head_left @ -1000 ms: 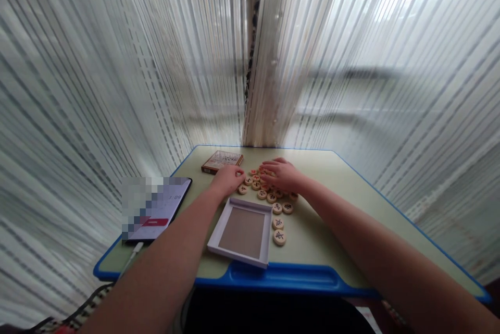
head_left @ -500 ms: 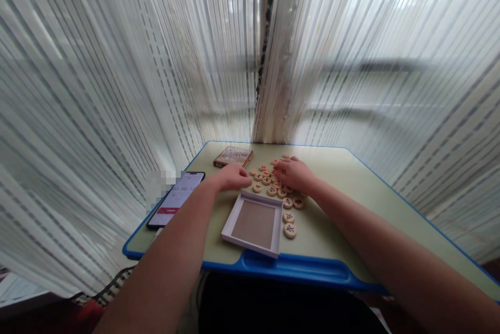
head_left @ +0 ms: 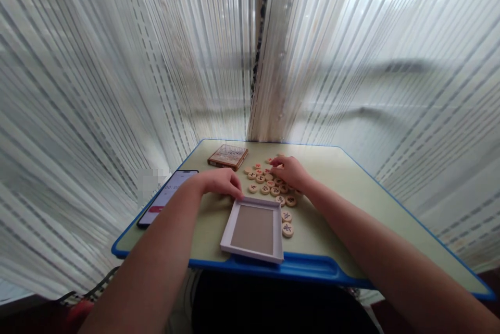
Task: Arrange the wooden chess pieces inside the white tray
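Observation:
My left hand (head_left: 224, 183) has its fingers closed at the far left corner of a shallow white box tray (head_left: 278, 230), whose grey-brown bottom is bare. Round wooden Chinese chess pieces (head_left: 265, 188) with red or dark characters lie loosely spread behind and to the right of the tray. Over their far right part is my right hand (head_left: 291, 171), fingers bent and a gap showing between thumb and forefinger. Its fingertips are close to a red-marked piece (head_left: 269, 160). The hand hides some of the pieces behind it.
A flat brown printed box (head_left: 228, 156) lies at the back left of the blue-edged table (head_left: 336, 167). A phone (head_left: 164, 201) rests near the left edge, partly behind my left forearm. Pale striped curtains (head_left: 156, 63) hang around the table's far sides.
My left hand has come nearer, from beside the pieces to the tray's corner. The tray has turned slightly. My right hand stays over the pieces, its thumb and forefinger now more visibly apart.

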Demonstrator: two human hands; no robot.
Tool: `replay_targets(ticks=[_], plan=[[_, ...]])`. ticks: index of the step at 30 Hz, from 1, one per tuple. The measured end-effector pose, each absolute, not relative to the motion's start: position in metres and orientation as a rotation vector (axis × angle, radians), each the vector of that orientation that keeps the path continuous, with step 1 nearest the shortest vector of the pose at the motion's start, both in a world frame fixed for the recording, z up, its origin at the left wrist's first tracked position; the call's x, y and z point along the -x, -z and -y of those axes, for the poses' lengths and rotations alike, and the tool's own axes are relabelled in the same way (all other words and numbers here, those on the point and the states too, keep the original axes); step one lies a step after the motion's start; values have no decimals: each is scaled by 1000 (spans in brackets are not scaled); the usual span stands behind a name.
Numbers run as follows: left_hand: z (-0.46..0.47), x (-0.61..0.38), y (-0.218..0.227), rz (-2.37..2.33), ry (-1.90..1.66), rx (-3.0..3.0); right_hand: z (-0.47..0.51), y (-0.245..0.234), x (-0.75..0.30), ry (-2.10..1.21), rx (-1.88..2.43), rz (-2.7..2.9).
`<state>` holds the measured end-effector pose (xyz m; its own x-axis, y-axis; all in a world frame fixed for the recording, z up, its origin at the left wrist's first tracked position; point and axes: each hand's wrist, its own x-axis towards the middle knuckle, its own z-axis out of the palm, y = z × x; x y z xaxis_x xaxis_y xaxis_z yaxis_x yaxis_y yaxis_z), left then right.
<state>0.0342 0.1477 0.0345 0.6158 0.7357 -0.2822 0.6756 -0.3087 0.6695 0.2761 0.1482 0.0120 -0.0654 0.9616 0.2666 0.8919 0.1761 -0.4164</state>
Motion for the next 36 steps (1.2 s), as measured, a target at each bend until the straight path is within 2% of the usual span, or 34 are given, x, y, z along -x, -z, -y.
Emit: replay_targets(ticks=[8,12,16,20,27,36], plan=[[-147,-36,-36,-1089,-133,-1931,-153,-12,-283,-142,1682,2054],[-151,-47,-25,-1212,-383,-1926,-162,-13,-302,43,1800,1929],[-158,-61,-8,-1316,-694,-2111,-164,-10,-316,3,2010,1847],[-167,-65,0,-1370,-877,-2292,-162,-6,-318,54,2004,1836],[-170,-64,-1,-1544,-622,-2345,-163,-4,-313,48,1926,2061],[-169,-68,-4,-1595,-566,-2392,-162,-7,-312,44,1978,1938]])
